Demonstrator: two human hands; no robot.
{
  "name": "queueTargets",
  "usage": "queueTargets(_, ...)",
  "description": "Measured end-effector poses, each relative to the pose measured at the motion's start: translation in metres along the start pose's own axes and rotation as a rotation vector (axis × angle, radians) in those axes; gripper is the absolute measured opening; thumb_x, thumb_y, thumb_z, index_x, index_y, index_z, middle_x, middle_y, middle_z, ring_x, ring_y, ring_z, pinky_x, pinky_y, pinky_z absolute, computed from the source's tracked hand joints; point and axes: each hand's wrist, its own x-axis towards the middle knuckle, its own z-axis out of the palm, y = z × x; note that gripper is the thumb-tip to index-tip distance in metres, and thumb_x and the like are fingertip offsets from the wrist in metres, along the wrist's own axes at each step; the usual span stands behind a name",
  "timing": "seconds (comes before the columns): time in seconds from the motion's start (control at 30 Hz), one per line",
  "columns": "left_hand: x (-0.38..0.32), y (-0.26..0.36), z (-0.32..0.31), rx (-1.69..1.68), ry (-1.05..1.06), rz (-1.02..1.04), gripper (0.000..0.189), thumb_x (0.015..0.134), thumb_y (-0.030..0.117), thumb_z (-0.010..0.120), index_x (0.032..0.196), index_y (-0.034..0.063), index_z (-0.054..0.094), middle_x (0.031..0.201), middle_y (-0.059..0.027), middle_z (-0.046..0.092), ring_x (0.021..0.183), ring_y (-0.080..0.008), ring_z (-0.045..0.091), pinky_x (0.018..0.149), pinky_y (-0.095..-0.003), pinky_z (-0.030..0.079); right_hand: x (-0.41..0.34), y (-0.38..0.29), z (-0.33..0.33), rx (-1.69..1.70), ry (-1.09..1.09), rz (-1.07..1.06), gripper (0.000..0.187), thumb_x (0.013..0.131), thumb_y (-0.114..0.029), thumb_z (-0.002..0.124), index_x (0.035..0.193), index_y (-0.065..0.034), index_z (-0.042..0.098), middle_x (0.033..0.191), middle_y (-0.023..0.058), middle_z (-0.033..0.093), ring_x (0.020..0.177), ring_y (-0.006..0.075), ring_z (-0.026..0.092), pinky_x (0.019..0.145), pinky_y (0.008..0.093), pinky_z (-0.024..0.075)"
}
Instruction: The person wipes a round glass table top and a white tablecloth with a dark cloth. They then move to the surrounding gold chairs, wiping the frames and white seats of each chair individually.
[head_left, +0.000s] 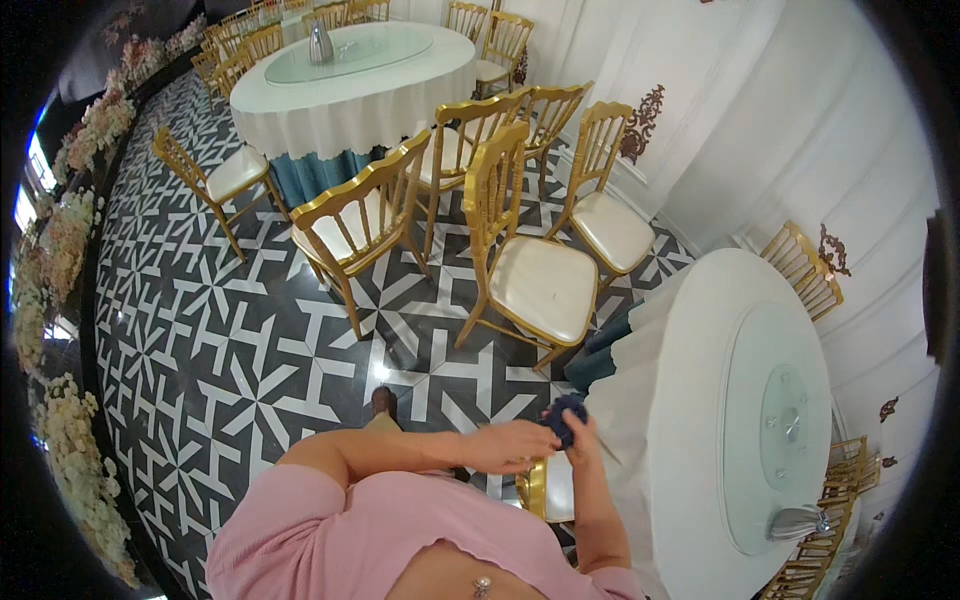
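Observation:
A dark blue bunched cloth (562, 421) is held in front of me, beside the edge of the round table with the white tablecloth (690, 390). My right hand (581, 435) grips it from the table side. From the other side my left hand (517, 445) reaches to the cloth with its fingertips at the lower edge; whether they pinch it is unclear. Just below my hands stands a gold chair with a white seat (559, 491), partly hidden by my forearm.
Gold chairs with white seats (544, 285) stand ahead on the patterned floor. Behind them is another round table (352, 82). A glass turntable (750, 375) and a silver-grey folded napkin (799, 523) are on the near table. Flower arrangements (75, 450) line the left side.

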Motion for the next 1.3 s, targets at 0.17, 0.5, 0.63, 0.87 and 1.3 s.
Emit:
queueTargets(0.17,-0.050,-0.058,-0.129,0.271,0.309,-0.349,0.045,0.071,0.006,0.063,0.115,0.0077,0.053,0.122,-0.0133,0.052,0.112,-0.0322,0.049,0.096,-0.0413,0.038,0.029,-0.032,0.000,0.264,0.124,-0.031,0.039,0.086,-0.026,0.058,0.114,-0.0006,0.051,0.103,0.0163,0.060,0.090,0.0292,0.061,0.084,0.0429,0.0488)
queueTargets(0.5,-0.247,-0.146,-0.390,0.514,0.938,-1.001,0.066,0.067,0.005,0.070,0.127,0.0046,0.042,0.120,-0.0147,0.053,0.114,-0.0277,0.049,0.096,-0.0352,0.039,0.161,-0.039,0.211,0.216,0.020,0.025,0.041,0.083,-0.010,0.058,0.121,-0.0001,0.045,0.109,0.0176,0.058,0.101,0.0314,0.057,0.089,0.0468,0.0459)
queueTargets(0.63,-0.270,-0.159,-0.394,0.006,0.934,-0.941,0.066,0.068,0.002,0.072,0.127,0.0056,0.042,0.116,-0.0119,0.056,0.109,-0.0216,0.053,0.092,-0.0310,0.043,0.219,-0.007,0.342,0.237,-0.209,0.061,0.049,0.078,0.000,0.060,0.124,-0.0011,0.042,0.117,0.0181,0.055,0.105,0.0294,0.055,0.090,0.0461,0.0459)
queueTargets(0.87,-0.289,-0.188,-0.360,0.046,1.163,-0.825,0.035,0.074,-0.005,0.060,0.107,0.0061,0.054,0.099,-0.0074,0.060,0.096,-0.0190,0.057,0.083,-0.0305,0.045,0.270,0.056,0.517,-0.839,-0.650,-0.794,0.041,0.067,0.004,0.063,0.106,-0.0064,0.055,0.100,0.0118,0.055,0.095,0.0300,0.055,0.083,0.0342,0.0437)
queueTargets(1.3,-0.274,-0.158,-0.377,0.025,0.974,-1.247,0.046,0.069,0.000,0.068,0.112,0.0057,0.052,0.098,-0.0099,0.062,0.095,-0.0208,0.058,0.083,-0.0320,0.044,0.325,0.070,0.493,-1.208,-0.774,-1.200,0.024,0.069,-0.009,0.057,0.093,-0.0080,0.058,0.092,0.0137,0.054,0.085,0.0336,0.054,0.074,0.0415,0.0434)
